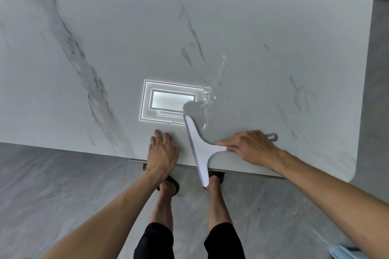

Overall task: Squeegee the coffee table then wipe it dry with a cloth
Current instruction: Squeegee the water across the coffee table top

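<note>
The right hand (250, 149) is clamped on the handle of the squeegee (197, 147), fingers curled over it and the forefinger laid out along the neck towards the blade. The left hand (162, 151) holds nothing; it rests on the desk (273, 27) just inside the near edge, fingers loosely spread.

The white blade lies on the desk at a slant, its near end hanging out past the edge above the person's feet, its far end at the rim of a pool of water (216, 78) that trails away up the marble-patterned top.

The risks, as I judge them:
- The overhanging part of the blade wipes nothing, and a pull towards the body would tip water over the edge onto the floor (63, 174) and the sandals (172, 183) — a slip hazard.
- The water reaches beyond the blade's far tip, so some may run round it and leave a streak.
- Uneven pressure from a one-sided grip could lift one end and leave a film.

A pale blue thing (342, 251) shows at the lower right corner on the floor — perhaps the cloth, too cropped to tell.

No brand, label or writing can be read; the bright rectangles (168, 103) are a reflected ceiling light.
</note>
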Demonstrator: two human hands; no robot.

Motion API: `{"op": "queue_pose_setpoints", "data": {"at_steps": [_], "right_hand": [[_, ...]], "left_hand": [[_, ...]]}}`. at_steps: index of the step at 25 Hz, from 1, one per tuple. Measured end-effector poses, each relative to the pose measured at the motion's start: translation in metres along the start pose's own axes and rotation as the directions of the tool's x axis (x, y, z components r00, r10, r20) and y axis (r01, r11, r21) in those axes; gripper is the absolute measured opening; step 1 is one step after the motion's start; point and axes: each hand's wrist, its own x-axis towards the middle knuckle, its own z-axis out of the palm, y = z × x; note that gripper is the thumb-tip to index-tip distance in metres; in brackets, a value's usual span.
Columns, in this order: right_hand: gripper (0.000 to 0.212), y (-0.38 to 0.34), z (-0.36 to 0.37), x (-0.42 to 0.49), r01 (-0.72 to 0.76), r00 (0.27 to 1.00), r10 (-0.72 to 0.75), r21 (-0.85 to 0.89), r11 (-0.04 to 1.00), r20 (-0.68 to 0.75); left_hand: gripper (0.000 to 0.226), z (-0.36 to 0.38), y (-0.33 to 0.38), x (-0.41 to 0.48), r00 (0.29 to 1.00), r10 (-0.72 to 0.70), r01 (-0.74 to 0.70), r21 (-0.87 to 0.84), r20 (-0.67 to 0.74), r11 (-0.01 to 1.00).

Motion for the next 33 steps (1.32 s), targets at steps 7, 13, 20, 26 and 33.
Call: {"op": "queue_pose_setpoints", "data": {"at_steps": [7, 13, 20, 26, 33], "right_hand": [[0.03, 0.12, -0.045, -0.059, -0.235, 0.968, 0.241, -0.08, 0.969, 0.07], [0.029, 0.143, -0.071, -0.091, -0.256, 0.966, 0.257, -0.126, 0.958, -0.008], [0.034, -0.01, -0.025, 0.013, 0.237, 0.954, -0.232, -0.007, 0.971, 0.19], [0.032, -0.078, -0.014, 0.087, 0.321, 0.93, -0.313, -0.008, 0.947, 0.192], [0.031, 0.05, -0.064, 0.056, -0.092, 0.996, 0.092, 0.038, 0.995, 0.003]], "left_hand": [[0.042, 0.011, 0.038, 0.013, 0.967, -0.101, 0.081, 0.094, 0.234, 0.992], [0.038, -0.003, 0.039, 0.015, 0.97, -0.154, 0.154, 0.017, 0.189, 0.988], [0.026, -0.02, -0.014, -0.012, 0.945, -0.318, 0.283, -0.305, -0.072, 0.909], [0.025, -0.018, -0.061, -0.013, 0.903, -0.414, 0.341, -0.393, -0.115, 0.854], [0.027, -0.011, -0.022, 0.014, 0.978, -0.174, 0.135, -0.295, -0.113, 0.946]]}}
